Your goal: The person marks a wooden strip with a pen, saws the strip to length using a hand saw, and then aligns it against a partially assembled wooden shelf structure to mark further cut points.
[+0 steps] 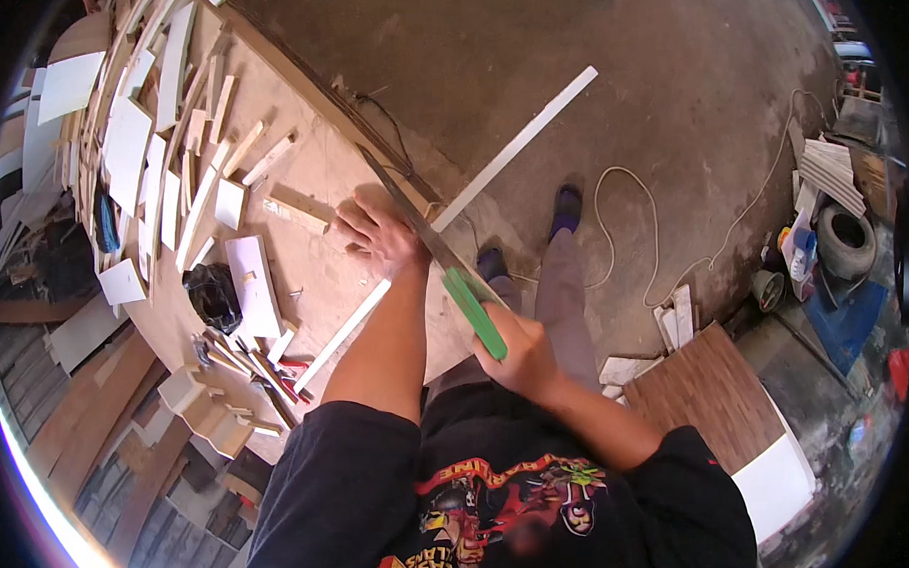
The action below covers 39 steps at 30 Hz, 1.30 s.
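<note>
Saw (435, 247) points forward-left, long axis crossing the white strip (515, 149).

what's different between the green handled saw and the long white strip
Colour: the saw has a green handle and a darker blade; the strip is white. Length: the strip looks longer than the saw. Pose: the saw slants from upper left to lower right; the strip slants the other way. Hold: the right hand grips the saw, while the left forearm covers part of the strip. Both are long and narrow.
</note>
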Tool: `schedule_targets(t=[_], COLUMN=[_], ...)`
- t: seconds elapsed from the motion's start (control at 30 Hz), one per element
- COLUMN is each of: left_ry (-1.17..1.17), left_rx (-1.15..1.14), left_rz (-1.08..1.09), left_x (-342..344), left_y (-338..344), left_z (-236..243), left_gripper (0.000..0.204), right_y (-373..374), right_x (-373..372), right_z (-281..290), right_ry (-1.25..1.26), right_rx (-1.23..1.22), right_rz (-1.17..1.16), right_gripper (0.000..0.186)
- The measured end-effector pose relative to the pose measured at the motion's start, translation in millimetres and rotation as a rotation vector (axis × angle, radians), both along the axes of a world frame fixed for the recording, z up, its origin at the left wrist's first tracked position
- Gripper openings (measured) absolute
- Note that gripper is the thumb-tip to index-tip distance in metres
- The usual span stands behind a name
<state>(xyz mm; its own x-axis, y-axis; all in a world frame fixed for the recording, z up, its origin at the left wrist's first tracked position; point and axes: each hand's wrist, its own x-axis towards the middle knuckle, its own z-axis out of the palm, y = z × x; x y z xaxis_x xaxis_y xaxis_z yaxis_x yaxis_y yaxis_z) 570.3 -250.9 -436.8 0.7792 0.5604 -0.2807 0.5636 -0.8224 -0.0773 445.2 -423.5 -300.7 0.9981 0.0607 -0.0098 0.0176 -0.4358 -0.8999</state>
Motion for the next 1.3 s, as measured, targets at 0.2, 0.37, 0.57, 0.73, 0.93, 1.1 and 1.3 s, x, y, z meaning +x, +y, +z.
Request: schedule_targets(t=[0.2,0.37,0.57,0.73,0.93,1.1,1.3], left_ry=[-0.038,0.073,0.032,0.074,0.022,0.047,0.039], left_rx=[-0.019,-0.019,0.013,-0.011,-0.042,-0.007,0.003], left_rz=[-0.003,-0.021,-0.035,-0.011,-0.041,-0.017,-0.033], left_x=[2,5,1,7,2,1,3], left_y=[-5,-2,2,-1,3,4,5], left_z=[6,7,1,6,-5,0,-4], left_gripper=[0.079,0.092,0.091,0.096,0.095,0.092,0.094], right_y=[-3,4,-2,-5,4,-4,-2], right_x=[-7,19,8,0,17,-5,-3], right_z=[2,-9,-8,2,-12,7,5], right_ry=[-0.05,0.023,0.0,0.011,-0.02,0.005,0.012], right_rx=[-0.004,0.018,0.025,0.035,-0.001,-0.018,0.0], right_rz=[-0.007,0.032,0.036,0.017,0.042,-0.014,0.009], right_gripper=[0.03,0.035,0.035,0.031,0.031,0.031,0.033])
